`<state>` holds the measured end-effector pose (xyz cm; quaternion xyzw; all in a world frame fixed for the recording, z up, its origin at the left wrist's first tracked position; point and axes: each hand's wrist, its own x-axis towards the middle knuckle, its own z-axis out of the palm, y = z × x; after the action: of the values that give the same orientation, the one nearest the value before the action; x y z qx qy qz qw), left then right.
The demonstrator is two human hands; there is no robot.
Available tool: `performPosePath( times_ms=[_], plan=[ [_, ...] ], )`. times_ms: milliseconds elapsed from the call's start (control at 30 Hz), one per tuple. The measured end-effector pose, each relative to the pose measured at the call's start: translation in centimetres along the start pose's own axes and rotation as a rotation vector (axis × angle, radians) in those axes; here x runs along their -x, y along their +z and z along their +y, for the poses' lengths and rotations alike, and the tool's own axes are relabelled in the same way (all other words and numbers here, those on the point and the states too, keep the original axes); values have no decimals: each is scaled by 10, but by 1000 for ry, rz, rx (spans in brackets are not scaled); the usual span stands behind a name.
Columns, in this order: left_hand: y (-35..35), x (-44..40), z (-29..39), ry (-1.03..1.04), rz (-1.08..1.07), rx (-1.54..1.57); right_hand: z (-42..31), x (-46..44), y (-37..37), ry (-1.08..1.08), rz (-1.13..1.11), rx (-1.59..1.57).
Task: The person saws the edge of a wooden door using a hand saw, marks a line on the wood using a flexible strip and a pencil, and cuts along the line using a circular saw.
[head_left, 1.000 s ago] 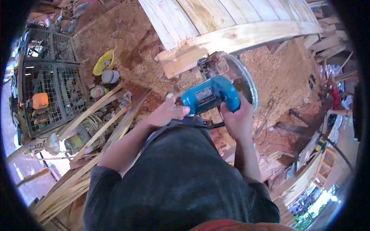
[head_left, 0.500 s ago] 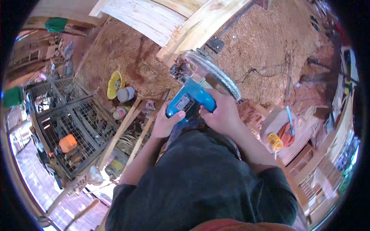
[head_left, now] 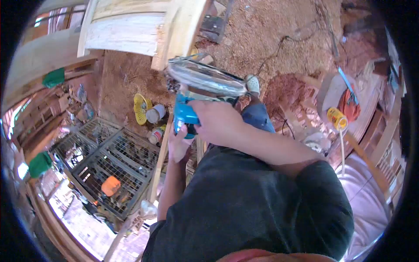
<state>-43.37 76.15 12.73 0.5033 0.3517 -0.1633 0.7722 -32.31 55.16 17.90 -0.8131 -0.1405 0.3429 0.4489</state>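
Note:
A teal circular saw point(head_left: 185, 112) hangs in front of my body, its large silver guard point(head_left: 205, 78) turned outward and smeared by motion. My right hand point(head_left: 218, 120) is wrapped over the saw's handle. Lower down, my left hand point(head_left: 178, 142) grips the end of the teal body, partly hidden behind the tool. Just beyond the guard is the end of a pale wooden beam point(head_left: 176, 37), joined to wide planks point(head_left: 126, 39). I cannot tell whether the guard touches the beam.
Wood shavings cover the ground point(head_left: 257, 39). To the left lie a metal grate point(head_left: 118, 153), a yellow basket point(head_left: 140, 109), a white bucket point(head_left: 155, 113) and an orange container point(head_left: 111, 186). At right sits a yellow cup point(head_left: 337, 118). A dark cable point(head_left: 279, 50) crosses the shavings.
The saw has swung so its guard lies more level across the view, nearer the beam's end. My right arm now reaches further across to the left. A leg and shoe have come into view.

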Motion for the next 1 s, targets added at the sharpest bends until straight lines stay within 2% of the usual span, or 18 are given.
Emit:
performPosePath(
  times_ms=[100, 133, 233, 300, 567, 667, 867, 1000],
  plan=[
    [11, 1, 6, -58, 57, 64, 8, -2, -1, -68, -3, -47],
    [15, 5, 7, -55, 14, -27, 11, -1, 0, -98, 5, -67],
    [3, 4, 2, -119, 88, -7, 21, -3, 5, -124, -11, -138],
    [-4, 0, 0, -144, 63, -9, 17, -2, -6, -70, -59, -133],
    [-14, -3, -5, -123, 68, -50, 22, -4, -6, -125, -15, -120],
    [-19, -3, -3, -151, 79, -61, 21, -4, -3, -92, -69, -117],
    [-32, -9, -7, -124, 60, -71, 19, -4, -3, -81, -41, -113],
    [-20, -10, -3, -104, 40, -89, 24, -4, 0, -104, 11, -137]
  ],
)
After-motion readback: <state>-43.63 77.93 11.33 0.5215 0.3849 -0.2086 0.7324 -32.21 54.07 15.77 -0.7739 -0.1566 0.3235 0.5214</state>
